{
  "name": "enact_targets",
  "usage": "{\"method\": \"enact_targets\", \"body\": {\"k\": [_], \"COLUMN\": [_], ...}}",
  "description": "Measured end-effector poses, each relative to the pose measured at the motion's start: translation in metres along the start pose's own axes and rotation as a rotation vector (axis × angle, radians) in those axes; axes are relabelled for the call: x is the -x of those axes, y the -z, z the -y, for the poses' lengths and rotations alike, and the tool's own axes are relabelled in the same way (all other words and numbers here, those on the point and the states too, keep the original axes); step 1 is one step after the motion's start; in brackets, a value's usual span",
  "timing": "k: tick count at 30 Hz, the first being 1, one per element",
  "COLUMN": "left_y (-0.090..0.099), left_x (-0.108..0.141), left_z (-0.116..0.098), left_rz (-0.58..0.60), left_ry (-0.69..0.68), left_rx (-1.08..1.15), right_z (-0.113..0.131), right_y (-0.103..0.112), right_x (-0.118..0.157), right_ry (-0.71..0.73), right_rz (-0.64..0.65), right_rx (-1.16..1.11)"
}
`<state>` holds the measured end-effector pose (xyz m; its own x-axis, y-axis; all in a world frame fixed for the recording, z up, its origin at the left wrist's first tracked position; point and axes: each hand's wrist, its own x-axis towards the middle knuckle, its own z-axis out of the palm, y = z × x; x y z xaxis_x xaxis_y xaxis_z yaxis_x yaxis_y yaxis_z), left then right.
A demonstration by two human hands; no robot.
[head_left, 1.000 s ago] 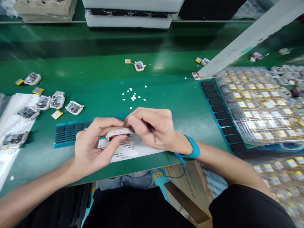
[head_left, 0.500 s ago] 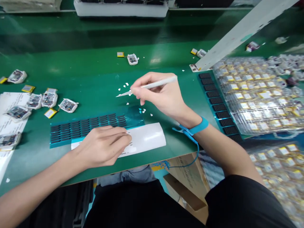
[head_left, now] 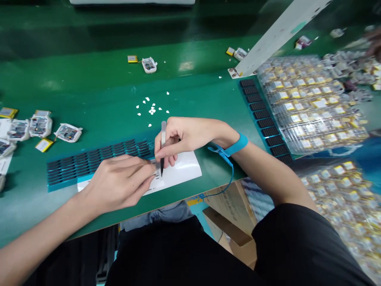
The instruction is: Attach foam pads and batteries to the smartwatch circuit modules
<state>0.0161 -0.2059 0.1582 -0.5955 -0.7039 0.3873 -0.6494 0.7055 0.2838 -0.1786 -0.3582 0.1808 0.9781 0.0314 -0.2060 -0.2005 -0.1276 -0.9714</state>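
Two hands nearly meet: the left hand (head_left: 119,184) presses the printed sheet (head_left: 186,167) on the bench (head_left: 110,107), probably steadying it, its grip unclear; the right hand (head_left: 186,135) pinches tweezers (head_left: 163,137) steeply, apparently for precision.

the bench (head_left: 101,95) is smooth green with a soft gloss, catching blurred highlights. the sheet (head_left: 186,169) is glossy white, paper-like. the tool (head_left: 163,139) looks smooth, pale above and dark at the tip. the trays (head_left: 300,149) are clear, shiny plastic; the strips (head_left: 85,163) look matt black. the box (head_left: 235,206) is dull brown cardboard, the sleeve (head_left: 300,242) matt black cloth.
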Motion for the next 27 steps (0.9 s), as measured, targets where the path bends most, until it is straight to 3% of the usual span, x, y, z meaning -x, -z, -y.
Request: {"method": "enact_targets", "body": {"k": [4, 17, 24, 27], "left_y": [0.001, -0.002, -0.004, -0.004], "left_x": [0.0, 0.0, -0.003, -0.001], "left_z": [-0.002, -0.005, -0.005, -0.006], "left_rz": [0.001, -0.017, -0.005, -0.086], "left_ry": [0.005, 0.034, 0.067, 0.084], "left_rx": [-0.005, -0.03, 0.029, 0.075], "right_z": [-0.004, -0.011, -0.007, -0.005], "right_y": [-0.001, -0.002, 0.003, 0.003], "right_x": [-0.003, -0.007, -0.004, -0.002], "right_ry": [-0.027, -0.036, 0.016, 0.082], "right_rz": [0.076, 0.125, 0.084, 0.02], "right_rx": [0.026, -0.175, -0.245, -0.249]}}
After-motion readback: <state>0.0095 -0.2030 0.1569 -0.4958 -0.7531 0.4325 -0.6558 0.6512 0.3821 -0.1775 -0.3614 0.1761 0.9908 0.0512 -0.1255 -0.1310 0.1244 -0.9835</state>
